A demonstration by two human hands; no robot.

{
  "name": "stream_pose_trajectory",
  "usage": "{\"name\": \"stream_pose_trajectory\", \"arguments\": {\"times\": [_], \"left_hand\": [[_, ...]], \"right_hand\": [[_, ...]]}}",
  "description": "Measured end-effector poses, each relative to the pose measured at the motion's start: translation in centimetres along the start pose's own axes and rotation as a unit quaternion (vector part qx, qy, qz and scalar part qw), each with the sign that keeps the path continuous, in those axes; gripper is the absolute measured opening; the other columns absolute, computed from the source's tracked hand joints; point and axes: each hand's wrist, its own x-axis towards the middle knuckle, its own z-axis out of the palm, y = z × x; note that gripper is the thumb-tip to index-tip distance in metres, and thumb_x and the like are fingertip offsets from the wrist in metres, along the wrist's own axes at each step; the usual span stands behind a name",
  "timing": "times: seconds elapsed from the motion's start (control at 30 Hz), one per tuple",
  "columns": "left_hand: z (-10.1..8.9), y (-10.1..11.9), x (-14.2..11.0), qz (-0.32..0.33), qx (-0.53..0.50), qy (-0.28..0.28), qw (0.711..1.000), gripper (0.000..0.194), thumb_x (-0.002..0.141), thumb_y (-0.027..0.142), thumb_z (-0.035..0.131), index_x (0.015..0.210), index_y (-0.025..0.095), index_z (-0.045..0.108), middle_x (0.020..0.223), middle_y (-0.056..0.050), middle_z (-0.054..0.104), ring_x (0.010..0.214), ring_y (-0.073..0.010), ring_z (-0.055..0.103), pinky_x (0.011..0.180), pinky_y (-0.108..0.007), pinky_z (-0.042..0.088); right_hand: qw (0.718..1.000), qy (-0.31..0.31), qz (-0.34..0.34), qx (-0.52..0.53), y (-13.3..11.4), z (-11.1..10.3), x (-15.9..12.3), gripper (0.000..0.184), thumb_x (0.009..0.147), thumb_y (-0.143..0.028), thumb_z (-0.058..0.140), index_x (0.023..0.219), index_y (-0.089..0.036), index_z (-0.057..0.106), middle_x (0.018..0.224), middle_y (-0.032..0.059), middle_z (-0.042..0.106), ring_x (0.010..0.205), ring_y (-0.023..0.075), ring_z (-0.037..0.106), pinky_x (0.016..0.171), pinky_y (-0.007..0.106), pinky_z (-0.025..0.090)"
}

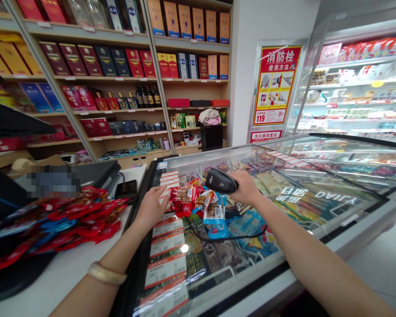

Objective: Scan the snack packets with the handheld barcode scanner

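Note:
A black handheld barcode scanner [220, 181] is gripped in my right hand [246, 187], held above the glass top of a chest freezer [303, 176]. Just below and left of its head lie several small red snack packets [185, 198]. A blue-and-white packet [214, 209] rests among them, with more blue wrapping below. At the left edge of this pile is my left hand [155, 204], fingers stretched toward the red packets; whether the fingertips touch them I cannot tell. The scanner's black cable [231, 239] curves over the glass.
Left of the freezer, a white counter [95, 268] bears a heap of red and blue packets [86, 215] and a black phone [126, 190]. Price labels [166, 246] line the freezer's left side. Shelves of boxed bottles [119, 61] stand behind; a lit display fridge [359, 83] is at right.

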Motion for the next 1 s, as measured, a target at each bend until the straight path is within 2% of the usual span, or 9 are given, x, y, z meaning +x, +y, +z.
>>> {"name": "stream_pose_trajectory", "arguments": {"times": [0.1, 0.17, 0.27, 0.37, 0.5, 0.6, 0.7, 0.83, 1.0], "left_hand": [[-1.2, 0.2, 0.1, 0.087, 0.149, 0.040, 0.984, 0.038, 0.079, 0.036, 0.055, 0.105, 0.017, 0.075, 0.118, -0.016, 0.069, 0.109, -0.0322, 0.063, 0.100, -0.047, 0.047], [-2.7, 1.0, -0.1, 0.097, 0.215, 0.085, 0.968, 0.038, 0.084, 0.035, 0.050, 0.107, 0.018, 0.075, 0.117, -0.016, 0.070, 0.108, -0.0320, 0.063, 0.098, -0.049, 0.045], [-6.1, 2.3, -0.6, 0.048, 0.299, 0.208, 0.930, 0.041, 0.090, 0.036, 0.044, 0.110, 0.017, 0.073, 0.117, -0.016, 0.069, 0.114, -0.0340, 0.058, 0.103, -0.055, 0.036], [-9.9, 2.3, -0.8, -0.078, 0.345, 0.295, 0.887, 0.049, 0.090, 0.042, 0.042, 0.120, 0.015, 0.069, 0.127, -0.020, 0.064, 0.125, -0.0403, 0.050, 0.103, -0.063, 0.030], [-13.3, -0.1, -0.3, -0.284, 0.384, 0.224, 0.850, 0.063, 0.083, 0.048, 0.044, 0.124, 0.005, 0.065, 0.140, -0.032, 0.052, 0.135, -0.0499, 0.039, 0.101, -0.068, 0.029], [-14.0, -1.9, 0.2, -0.318, 0.409, 0.169, 0.838, 0.062, 0.077, 0.045, 0.047, 0.119, 0.004, 0.066, 0.139, -0.033, 0.054, 0.133, -0.0487, 0.041, 0.102, -0.068, 0.028], [-13.9, -2.6, 0.4, -0.319, 0.423, 0.164, 0.832, 0.058, 0.074, 0.042, 0.049, 0.114, 0.006, 0.068, 0.133, -0.032, 0.060, 0.128, -0.0486, 0.046, 0.100, -0.070, 0.028], [-13.7, -2.0, -0.2, -0.281, 0.427, 0.189, 0.838, 0.047, 0.078, 0.041, 0.047, 0.103, 0.009, 0.072, 0.122, -0.029, 0.066, 0.122, -0.0472, 0.050, 0.098, -0.069, 0.030], [-12.6, -0.5, -0.7, -0.084, 0.329, 0.333, 0.880, 0.045, 0.087, 0.045, 0.042, 0.103, 0.015, 0.071, 0.105, -0.018, 0.071, 0.111, -0.0379, 0.059, 0.097, -0.061, 0.038]], "right_hand": [[1.000, 0.011, 0.008, -0.011, 0.5, 0.3, -0.2, 0.019, 0.074, -0.031, 0.069, 0.088, -0.019, 0.071, 0.078, 0.0074, 0.070, 0.075, 0.0230, 0.059, 0.071, 0.033, 0.039], [1.000, 0.017, 0.007, -0.015, 0.7, 0.4, -0.2, 0.021, 0.074, -0.032, 0.070, 0.090, -0.019, 0.071, 0.079, 0.0077, 0.071, 0.077, 0.0234, 0.060, 0.071, 0.033, 0.039], [1.000, 0.018, 0.007, -0.017, 0.8, 0.5, -0.3, 0.024, 0.072, -0.031, 0.071, 0.093, -0.019, 0.072, 0.085, 0.0087, 0.073, 0.080, 0.0246, 0.062, 0.074, 0.033, 0.041], [1.000, 0.015, 0.005, -0.012, 0.8, 0.5, -0.3, 0.024, 0.073, -0.030, 0.070, 0.094, -0.018, 0.072, 0.089, 0.0099, 0.074, 0.082, 0.0252, 0.063, 0.075, 0.034, 0.043], [1.000, 0.010, 0.000, -0.014, 0.6, 0.7, -0.2, 0.022, 0.075, -0.032, 0.069, 0.092, -0.018, 0.072, 0.087, 0.0102, 0.074, 0.082, 0.0252, 0.063, 0.076, 0.035, 0.043], [1.000, 0.006, -0.007, -0.015, 0.7, 0.8, -0.3, 0.021, 0.074, -0.030, 0.069, 0.091, -0.019, 0.071, 0.088, 0.0096, 0.074, 0.083, 0.0247, 0.063, 0.077, 0.035, 0.043], [1.000, 0.010, -0.014, -0.007, 0.8, 1.0, -0.4, 0.023, 0.073, -0.030, 0.070, 0.094, -0.019, 0.071, 0.092, 0.0098, 0.075, 0.085, 0.0253, 0.064, 0.079, 0.035, 0.044], [1.000, 0.015, -0.025, -0.001, 0.8, 1.2, -0.4, 0.023, 0.072, -0.030, 0.070, 0.092, -0.018, 0.070, 0.087, 0.0098, 0.074, 0.084, 0.0253, 0.065, 0.077, 0.035, 0.044], [0.999, 0.028, -0.031, -0.004, 0.7, 1.2, -0.4, 0.021, 0.073, -0.030, 0.069, 0.090, -0.018, 0.070, 0.083, 0.0090, 0.072, 0.081, 0.0243, 0.064, 0.074, 0.034, 0.043]]}}
